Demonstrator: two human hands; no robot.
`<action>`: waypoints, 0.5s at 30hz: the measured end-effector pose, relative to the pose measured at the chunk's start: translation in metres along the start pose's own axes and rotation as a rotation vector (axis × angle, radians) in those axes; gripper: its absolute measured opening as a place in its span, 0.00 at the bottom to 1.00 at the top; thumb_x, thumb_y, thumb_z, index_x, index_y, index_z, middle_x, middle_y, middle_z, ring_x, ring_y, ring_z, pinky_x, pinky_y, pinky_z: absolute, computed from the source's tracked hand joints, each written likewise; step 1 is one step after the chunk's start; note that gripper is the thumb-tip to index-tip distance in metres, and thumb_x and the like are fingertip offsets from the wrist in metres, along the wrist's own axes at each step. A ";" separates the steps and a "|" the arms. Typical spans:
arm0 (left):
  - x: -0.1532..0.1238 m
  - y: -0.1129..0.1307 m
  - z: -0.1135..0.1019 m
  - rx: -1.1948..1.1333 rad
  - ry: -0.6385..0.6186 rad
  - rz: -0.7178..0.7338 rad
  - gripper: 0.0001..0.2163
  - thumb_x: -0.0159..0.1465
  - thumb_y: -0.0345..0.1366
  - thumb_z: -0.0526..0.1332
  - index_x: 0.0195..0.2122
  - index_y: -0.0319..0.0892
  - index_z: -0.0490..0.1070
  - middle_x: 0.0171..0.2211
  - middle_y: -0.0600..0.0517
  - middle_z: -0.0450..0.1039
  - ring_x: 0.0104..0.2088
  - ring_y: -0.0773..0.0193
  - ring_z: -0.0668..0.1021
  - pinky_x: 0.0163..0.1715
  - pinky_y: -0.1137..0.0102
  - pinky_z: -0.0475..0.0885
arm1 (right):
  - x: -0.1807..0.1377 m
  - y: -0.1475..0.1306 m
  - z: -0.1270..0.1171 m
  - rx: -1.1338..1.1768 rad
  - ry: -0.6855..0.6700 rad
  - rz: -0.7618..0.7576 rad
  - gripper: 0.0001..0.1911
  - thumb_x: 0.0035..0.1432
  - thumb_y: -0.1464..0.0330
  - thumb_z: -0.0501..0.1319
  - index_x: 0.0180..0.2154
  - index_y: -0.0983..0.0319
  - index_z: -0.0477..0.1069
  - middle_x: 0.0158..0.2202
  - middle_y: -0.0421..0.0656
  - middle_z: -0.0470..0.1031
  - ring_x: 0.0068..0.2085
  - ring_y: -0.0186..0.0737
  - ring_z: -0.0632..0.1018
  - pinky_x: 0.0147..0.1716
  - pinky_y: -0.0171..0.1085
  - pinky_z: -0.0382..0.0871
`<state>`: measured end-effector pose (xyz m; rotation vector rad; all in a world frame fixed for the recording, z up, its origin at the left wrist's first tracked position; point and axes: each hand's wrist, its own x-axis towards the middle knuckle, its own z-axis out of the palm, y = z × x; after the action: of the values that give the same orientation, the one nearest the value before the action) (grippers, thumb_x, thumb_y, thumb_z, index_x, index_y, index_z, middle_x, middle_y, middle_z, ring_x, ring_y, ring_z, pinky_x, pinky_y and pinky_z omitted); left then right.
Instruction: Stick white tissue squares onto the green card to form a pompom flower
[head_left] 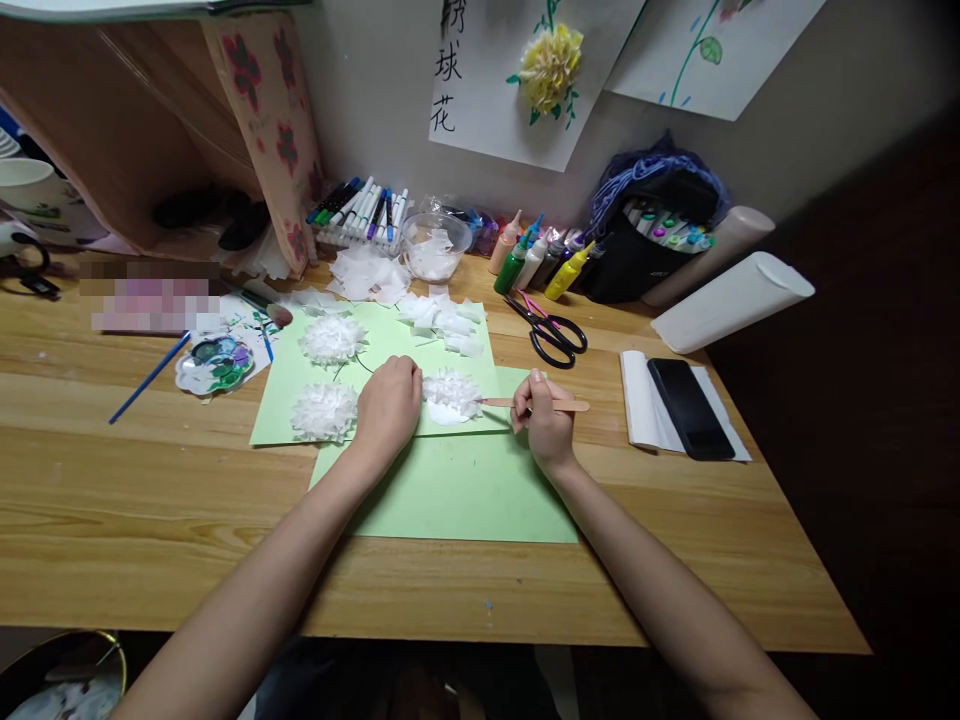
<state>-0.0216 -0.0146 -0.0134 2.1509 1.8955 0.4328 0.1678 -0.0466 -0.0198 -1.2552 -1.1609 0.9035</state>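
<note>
My right hand (546, 422) pinches a flat wooden craft stick (571, 406), its tip touching the right edge of a white ruffled paper flower (452, 388). A smooth white patch shows along that flower's lower edge. Against the flower's left side rests my left hand (391, 395), fingers curled closed; whatever they grip is hidden. Two fuller white paper flowers, an upper one (333, 340) and a lower one (324, 411), lie to the left on a light green sheet (281, 385). Thin dark stem lines are drawn between them and my left hand.
White paper squares (442, 318) lie along the sheet's top, below a clear bowl (437, 248). Black scissors (551, 335), paint bottles (513, 268) and a phone (690, 408) are to the right. A paint palette (215, 364) and blue brush (150, 377) sit left.
</note>
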 end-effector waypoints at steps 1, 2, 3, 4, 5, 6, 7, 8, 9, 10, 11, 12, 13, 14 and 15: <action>0.000 0.000 0.000 -0.005 0.000 0.000 0.10 0.67 0.33 0.47 0.35 0.41 0.66 0.36 0.47 0.72 0.37 0.57 0.73 0.31 0.66 0.61 | 0.000 0.000 0.000 -0.010 -0.010 -0.006 0.27 0.62 0.55 0.50 0.15 0.61 0.60 0.11 0.35 0.60 0.13 0.28 0.62 0.15 0.32 0.54; 0.000 0.000 0.000 -0.010 0.001 0.000 0.10 0.67 0.33 0.47 0.35 0.41 0.66 0.36 0.47 0.72 0.37 0.57 0.73 0.31 0.66 0.61 | -0.001 0.001 0.000 -0.020 -0.020 -0.010 0.27 0.62 0.55 0.50 0.15 0.61 0.61 0.11 0.35 0.60 0.13 0.28 0.62 0.15 0.32 0.54; -0.001 0.000 0.000 -0.014 0.002 0.001 0.10 0.67 0.33 0.47 0.35 0.41 0.66 0.36 0.47 0.72 0.37 0.57 0.73 0.31 0.66 0.61 | -0.001 0.001 0.000 -0.029 -0.028 -0.013 0.27 0.63 0.56 0.50 0.15 0.61 0.61 0.11 0.35 0.60 0.13 0.28 0.63 0.15 0.32 0.54; -0.001 0.000 -0.001 -0.017 0.003 0.001 0.10 0.67 0.33 0.47 0.35 0.41 0.66 0.36 0.47 0.72 0.36 0.57 0.73 0.31 0.66 0.61 | -0.001 0.001 0.000 -0.040 -0.034 -0.014 0.27 0.63 0.56 0.50 0.15 0.61 0.61 0.11 0.35 0.60 0.13 0.28 0.63 0.16 0.32 0.55; -0.001 0.000 -0.001 -0.019 0.002 0.000 0.10 0.67 0.33 0.47 0.35 0.41 0.66 0.36 0.47 0.72 0.36 0.57 0.73 0.30 0.66 0.61 | -0.002 0.002 0.001 -0.053 -0.041 -0.017 0.27 0.63 0.56 0.50 0.16 0.61 0.61 0.12 0.35 0.60 0.14 0.28 0.63 0.16 0.32 0.55; -0.001 0.000 -0.001 -0.020 0.001 -0.002 0.10 0.67 0.33 0.47 0.34 0.41 0.66 0.36 0.47 0.72 0.36 0.57 0.73 0.30 0.66 0.61 | -0.002 0.003 0.001 -0.068 -0.048 -0.020 0.26 0.63 0.56 0.50 0.16 0.61 0.61 0.12 0.35 0.60 0.14 0.28 0.63 0.17 0.32 0.55; -0.001 0.000 -0.002 -0.022 -0.003 -0.003 0.10 0.67 0.33 0.47 0.34 0.41 0.66 0.36 0.47 0.72 0.36 0.57 0.73 0.30 0.66 0.61 | -0.002 0.003 0.002 -0.085 -0.056 -0.024 0.26 0.64 0.57 0.50 0.16 0.61 0.62 0.12 0.35 0.61 0.14 0.28 0.63 0.17 0.32 0.56; -0.001 0.001 -0.002 -0.024 -0.006 -0.005 0.10 0.67 0.33 0.47 0.34 0.41 0.66 0.36 0.47 0.72 0.36 0.57 0.73 0.30 0.66 0.61 | -0.002 0.004 0.002 -0.100 -0.064 -0.028 0.26 0.64 0.57 0.50 0.16 0.61 0.62 0.13 0.35 0.61 0.15 0.28 0.64 0.18 0.32 0.56; -0.001 0.001 -0.003 -0.026 -0.007 -0.007 0.10 0.67 0.33 0.47 0.34 0.41 0.66 0.36 0.46 0.72 0.36 0.57 0.73 0.30 0.66 0.61 | -0.002 0.005 0.002 -0.113 -0.072 -0.032 0.26 0.64 0.57 0.49 0.17 0.61 0.62 0.13 0.35 0.61 0.15 0.28 0.64 0.19 0.32 0.57; -0.001 0.002 -0.003 -0.028 -0.009 -0.007 0.10 0.67 0.33 0.47 0.34 0.41 0.66 0.36 0.46 0.72 0.36 0.57 0.73 0.30 0.66 0.61 | -0.002 0.005 0.003 -0.124 -0.080 -0.036 0.26 0.64 0.57 0.49 0.17 0.61 0.62 0.13 0.36 0.61 0.15 0.28 0.64 0.19 0.32 0.57; -0.001 0.002 -0.003 -0.029 -0.009 -0.006 0.10 0.67 0.33 0.46 0.35 0.41 0.66 0.36 0.46 0.72 0.36 0.57 0.73 0.30 0.66 0.61 | -0.003 0.006 0.003 -0.133 -0.086 -0.043 0.26 0.64 0.58 0.49 0.17 0.61 0.62 0.13 0.36 0.62 0.15 0.29 0.64 0.19 0.33 0.57; -0.001 0.002 -0.003 -0.029 -0.009 -0.007 0.10 0.67 0.33 0.46 0.35 0.41 0.66 0.36 0.46 0.72 0.36 0.57 0.73 0.30 0.66 0.61 | -0.003 0.007 0.003 -0.143 -0.092 -0.052 0.26 0.65 0.58 0.49 0.17 0.61 0.62 0.13 0.36 0.62 0.16 0.29 0.65 0.20 0.33 0.58; -0.001 0.002 -0.004 -0.028 -0.009 -0.007 0.10 0.67 0.33 0.46 0.35 0.41 0.66 0.36 0.46 0.72 0.36 0.57 0.73 0.30 0.66 0.61 | -0.003 0.007 0.003 -0.153 -0.095 -0.069 0.26 0.65 0.58 0.49 0.17 0.61 0.62 0.13 0.36 0.61 0.16 0.29 0.65 0.20 0.33 0.58; -0.002 0.002 -0.003 -0.027 -0.009 -0.007 0.10 0.67 0.33 0.46 0.35 0.41 0.66 0.36 0.46 0.72 0.36 0.57 0.73 0.30 0.66 0.61 | -0.004 0.008 0.003 -0.164 -0.095 -0.092 0.26 0.65 0.59 0.49 0.17 0.61 0.62 0.13 0.36 0.61 0.16 0.29 0.64 0.20 0.33 0.58; -0.002 0.002 -0.003 -0.027 -0.009 -0.007 0.10 0.67 0.33 0.46 0.35 0.41 0.66 0.36 0.46 0.72 0.37 0.57 0.73 0.30 0.66 0.61 | -0.004 0.008 0.002 -0.177 -0.093 -0.121 0.26 0.65 0.59 0.49 0.16 0.61 0.62 0.13 0.36 0.61 0.17 0.30 0.64 0.21 0.33 0.58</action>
<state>-0.0215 -0.0167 -0.0098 2.1248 1.8809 0.4441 0.1654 -0.0492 -0.0283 -1.2798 -1.4003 0.7895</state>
